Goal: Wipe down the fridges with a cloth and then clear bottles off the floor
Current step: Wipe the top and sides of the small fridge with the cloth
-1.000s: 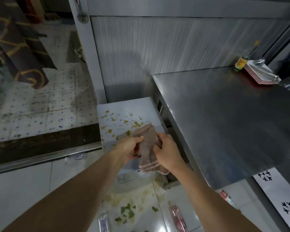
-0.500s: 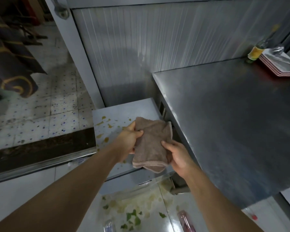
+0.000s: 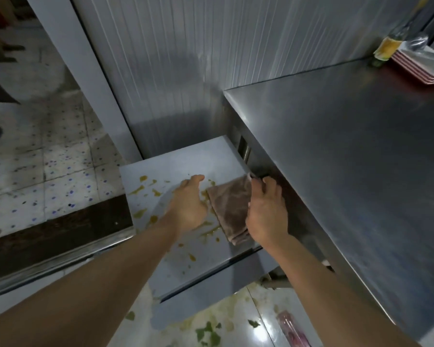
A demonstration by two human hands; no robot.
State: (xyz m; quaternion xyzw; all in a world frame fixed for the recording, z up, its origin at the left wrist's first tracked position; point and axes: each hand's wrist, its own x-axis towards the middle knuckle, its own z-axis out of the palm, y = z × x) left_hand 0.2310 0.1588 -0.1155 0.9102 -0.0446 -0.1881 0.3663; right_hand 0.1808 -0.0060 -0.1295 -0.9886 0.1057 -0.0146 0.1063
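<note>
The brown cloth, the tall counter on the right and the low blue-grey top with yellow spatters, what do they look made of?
Brown folded cloth: apparently terry towelling, with a fuzzy pile and stitched hem. Tall grey counter: likely brushed stainless steel, showing a dull sheen and fine grain. Low blue-grey top: smooth and matte, perhaps painted metal or laminate; the look leaves it open.

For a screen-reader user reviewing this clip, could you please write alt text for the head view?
A right hand lays a folded brown cloth on a low fridge top spattered with yellow-brown stains, while the left hand hovers open beside it. A steel counter stands to the right; a bottle lies on the littered floor.
</note>
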